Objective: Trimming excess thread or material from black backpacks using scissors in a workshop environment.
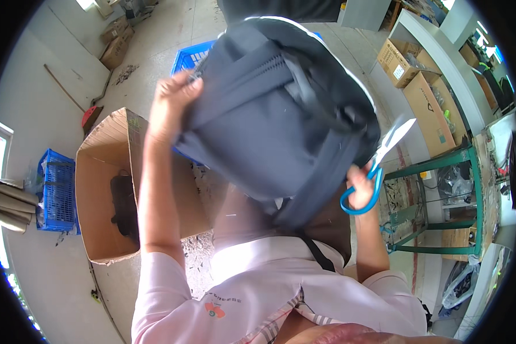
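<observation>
Black backpack (264,126), upper centre of the frame
Left hand (175,97) pinches its left edge; right hand (359,188), at its lower right, curls around blue-handled scissors (378,173).

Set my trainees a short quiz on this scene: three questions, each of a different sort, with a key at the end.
1. Multiple choice: What does the right hand hold?
A) a brush
B) scissors
C) a ruler

2. True or false: The left hand has its grip on one side of the dark backpack.

3. Fill in the missing word: The open box to the left of the backpack is made of ____.

Key: 1. B; 2. True; 3. cardboard.
</observation>
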A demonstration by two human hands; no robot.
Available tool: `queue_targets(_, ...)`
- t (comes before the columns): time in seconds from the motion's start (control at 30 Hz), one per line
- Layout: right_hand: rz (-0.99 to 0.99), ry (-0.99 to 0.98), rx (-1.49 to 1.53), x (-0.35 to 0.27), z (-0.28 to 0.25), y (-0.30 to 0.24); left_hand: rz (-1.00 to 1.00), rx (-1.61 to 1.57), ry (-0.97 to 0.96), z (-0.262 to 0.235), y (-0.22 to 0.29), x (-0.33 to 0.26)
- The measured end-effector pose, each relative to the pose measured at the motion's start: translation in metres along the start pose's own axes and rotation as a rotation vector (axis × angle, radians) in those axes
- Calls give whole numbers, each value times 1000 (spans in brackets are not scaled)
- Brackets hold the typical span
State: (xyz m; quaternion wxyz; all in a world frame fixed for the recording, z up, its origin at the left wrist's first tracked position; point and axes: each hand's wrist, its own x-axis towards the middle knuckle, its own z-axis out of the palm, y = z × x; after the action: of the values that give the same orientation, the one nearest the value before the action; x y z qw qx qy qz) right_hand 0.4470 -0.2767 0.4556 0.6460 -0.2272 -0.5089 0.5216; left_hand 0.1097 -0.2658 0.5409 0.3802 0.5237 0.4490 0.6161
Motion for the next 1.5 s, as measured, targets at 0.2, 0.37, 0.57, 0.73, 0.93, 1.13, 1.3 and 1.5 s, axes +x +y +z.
queue_targets(0.2,283,-63,-268,-5,-26,-53,-35,554,-444,22,54,17)
queue_targets(0.37,56,-393,-1024,31,-15,-96,-129,466,-539,55,24,1)
queue_targets(0.57,-57,-627,-1182,64,0,-115,33,448,-593,75,22,-7)
queue_targets(0.73,-73,-719,-1278,74,3,-123,6,477,-590,79,25,-10)
queue_targets(0.93,-14,-800,-1352,79,5,-130,34,508,-564,78,21,-14)
queue_targets(1.13,21,-829,-1404,78,2,-130,58,513,-577,74,20,-18)
queue_targets(1.3,47,-823,-1389,76,1,-133,82,501,-585,76,17,-24)
queue_targets(1.5,55,-876,-1339,77,4,-131,224,539,-609,80,17,-28)
